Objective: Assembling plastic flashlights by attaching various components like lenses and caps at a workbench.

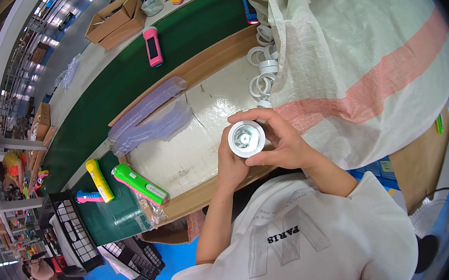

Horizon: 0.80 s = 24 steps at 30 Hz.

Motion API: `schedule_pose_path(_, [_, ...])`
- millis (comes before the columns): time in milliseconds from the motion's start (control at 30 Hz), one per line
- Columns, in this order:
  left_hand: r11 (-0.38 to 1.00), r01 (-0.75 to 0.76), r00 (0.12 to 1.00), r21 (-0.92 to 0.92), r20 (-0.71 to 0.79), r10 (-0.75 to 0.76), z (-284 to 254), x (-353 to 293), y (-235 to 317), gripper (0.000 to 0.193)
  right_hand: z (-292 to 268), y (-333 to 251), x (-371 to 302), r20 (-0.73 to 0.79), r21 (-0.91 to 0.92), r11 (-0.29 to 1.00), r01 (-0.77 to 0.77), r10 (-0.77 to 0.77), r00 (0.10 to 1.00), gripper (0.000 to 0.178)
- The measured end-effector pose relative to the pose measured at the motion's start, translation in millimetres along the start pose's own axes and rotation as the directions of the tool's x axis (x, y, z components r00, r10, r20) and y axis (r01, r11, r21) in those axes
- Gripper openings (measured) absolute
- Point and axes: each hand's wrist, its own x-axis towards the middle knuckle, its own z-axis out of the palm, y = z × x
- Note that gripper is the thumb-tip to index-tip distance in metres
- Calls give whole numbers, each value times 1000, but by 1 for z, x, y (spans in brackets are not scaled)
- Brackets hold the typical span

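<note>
In front of my chest, both hands hold a flashlight (247, 138) with its lamp end turned up. A white ring forms its rim around a shiny silver reflector; the body below is hidden. My left hand (230, 164) wraps its left side. My right hand (285, 140) curls round the rim from the right, thumb at the near edge and fingers at the far edge. Loose white rings (263, 85) lie just beyond, beside a big white woven sack (359, 65) with a pink stripe.
A shallow cardboard tray (208, 117) holds long clear plastic sleeves (152, 127). On the green belt (119, 77) lie a pink flashlight (153, 47), a green one (140, 185) and a yellow one (99, 180). An open carton (116, 21) stands behind, black crates (73, 232) at the left.
</note>
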Motion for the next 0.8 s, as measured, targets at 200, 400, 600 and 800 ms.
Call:
schedule_pose_path(200, [999, 14, 1000, 41, -15, -13, -3, 2, 2, 48, 1, 4, -1, -17, -18, 999, 27, -27, 999, 66])
schedule_pose_path(400, [999, 25, 1000, 32, -19, -24, -1, 15, -4, 52, -7, 6, 4, -33, -30, 999, 32, -33, 999, 64])
schedule_pose_path(600, [999, 0, 1000, 42, 4, 0, -11, 5, -8, 57, -1, -5, 1, 61, -288, 957, 35, -18, 998, 63])
schedule_pose_path(800, [928, -205, 977, 312, 9, 213, 10, -1, -22, 45, -15, -9, -55, -182, -508, 858, -73, -24, 983, 76])
